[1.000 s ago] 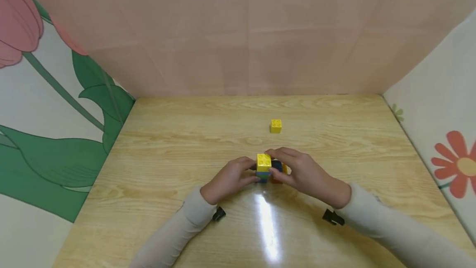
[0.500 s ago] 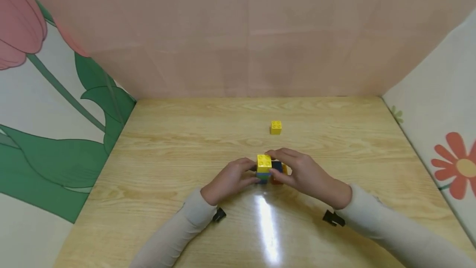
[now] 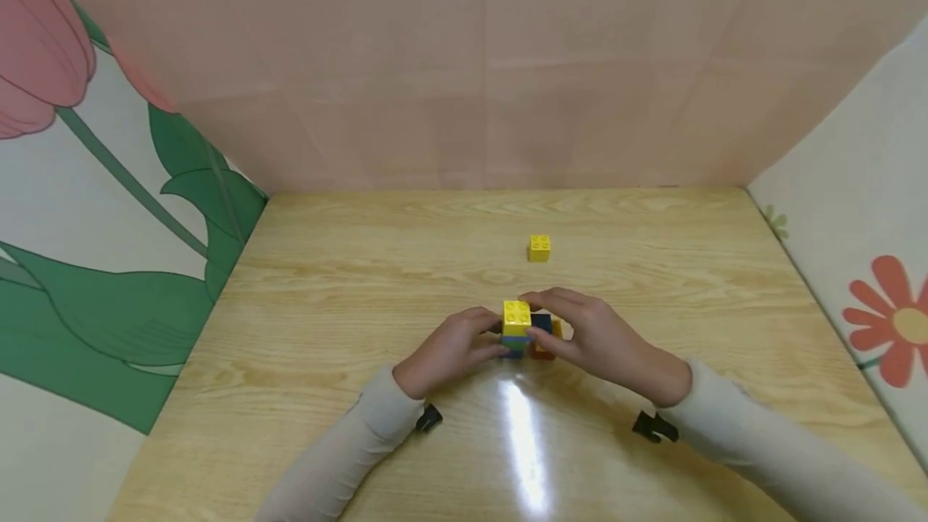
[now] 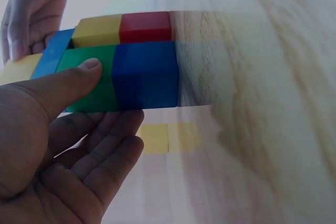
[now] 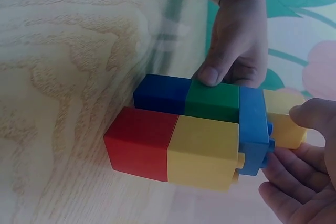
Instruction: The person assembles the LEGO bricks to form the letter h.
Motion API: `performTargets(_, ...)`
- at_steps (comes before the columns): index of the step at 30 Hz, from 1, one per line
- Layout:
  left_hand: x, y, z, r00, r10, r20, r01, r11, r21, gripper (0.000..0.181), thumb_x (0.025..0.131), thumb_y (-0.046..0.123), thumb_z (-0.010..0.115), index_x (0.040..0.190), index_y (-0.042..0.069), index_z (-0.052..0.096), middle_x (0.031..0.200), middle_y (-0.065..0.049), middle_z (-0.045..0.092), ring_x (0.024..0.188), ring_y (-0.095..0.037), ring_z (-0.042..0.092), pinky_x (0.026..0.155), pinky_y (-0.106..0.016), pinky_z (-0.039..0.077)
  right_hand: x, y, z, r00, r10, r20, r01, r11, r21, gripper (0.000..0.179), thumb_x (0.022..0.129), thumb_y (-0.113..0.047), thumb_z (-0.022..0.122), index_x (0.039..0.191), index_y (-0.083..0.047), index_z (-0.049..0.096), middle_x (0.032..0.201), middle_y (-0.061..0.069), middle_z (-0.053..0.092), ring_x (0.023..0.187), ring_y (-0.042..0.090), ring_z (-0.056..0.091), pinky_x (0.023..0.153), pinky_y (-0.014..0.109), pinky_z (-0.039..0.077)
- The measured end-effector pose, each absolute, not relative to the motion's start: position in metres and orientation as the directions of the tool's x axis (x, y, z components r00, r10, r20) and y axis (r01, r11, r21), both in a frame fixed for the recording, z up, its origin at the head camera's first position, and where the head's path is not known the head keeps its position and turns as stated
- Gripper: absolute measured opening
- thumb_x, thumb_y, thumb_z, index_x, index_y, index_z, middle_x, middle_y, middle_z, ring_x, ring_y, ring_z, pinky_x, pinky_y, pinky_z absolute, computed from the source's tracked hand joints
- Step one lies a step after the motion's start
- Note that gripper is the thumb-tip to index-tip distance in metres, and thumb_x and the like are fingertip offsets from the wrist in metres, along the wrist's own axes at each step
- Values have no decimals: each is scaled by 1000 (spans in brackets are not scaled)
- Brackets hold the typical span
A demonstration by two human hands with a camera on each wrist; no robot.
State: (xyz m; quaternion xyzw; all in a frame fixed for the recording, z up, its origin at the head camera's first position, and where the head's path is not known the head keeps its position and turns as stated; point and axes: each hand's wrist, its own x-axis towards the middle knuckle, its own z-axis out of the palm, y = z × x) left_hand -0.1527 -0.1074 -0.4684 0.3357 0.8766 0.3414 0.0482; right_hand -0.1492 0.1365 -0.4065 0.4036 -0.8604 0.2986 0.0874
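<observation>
In the head view, a stack of toy building bricks stands on the table between both hands. My left hand [image 3: 449, 349] pinches the green brick [image 4: 89, 87], which sits on a dark blue brick [image 4: 146, 74]. Above the green is a blue brick [image 5: 253, 129], jutting out over one side. At the top sits a yellow brick [image 3: 516, 316], which my right hand [image 3: 602, 337] holds between thumb and fingers. Beside this stack, a red brick [image 5: 140, 144] carries another yellow brick [image 5: 203, 150]. Whether the jutting blue brick is joined to that second yellow brick I cannot tell.
A loose yellow brick [image 3: 539, 248] stands on the wooden table [image 3: 362, 264] beyond the hands. A pink panel [image 3: 464, 87] closes off the back, and flower-printed panels [image 3: 870, 208] flank the table left and right.
</observation>
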Motion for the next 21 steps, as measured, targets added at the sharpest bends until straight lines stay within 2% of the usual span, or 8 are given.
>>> performTargets(8,-153,-107,-469,-767,625,143,553,532,642,39,93,32,67,126,10,63,119,3,63,111,-7,58,94,-22,47,-150,138,-406,-662,-644,382,-739,480,-473,46,87,-23,76,129,-10,61,119,3,66,103,18,65,75,35,58)
performTargets(21,-154,-107,-470,-770,625,129,539,527,657,39,93,32,67,127,12,62,120,5,63,112,-5,57,95,-20,47,-156,143,-402,-640,-667,383,-755,452,-474,41,88,-29,74,125,-14,65,118,-1,67,105,19,65,85,38,56)
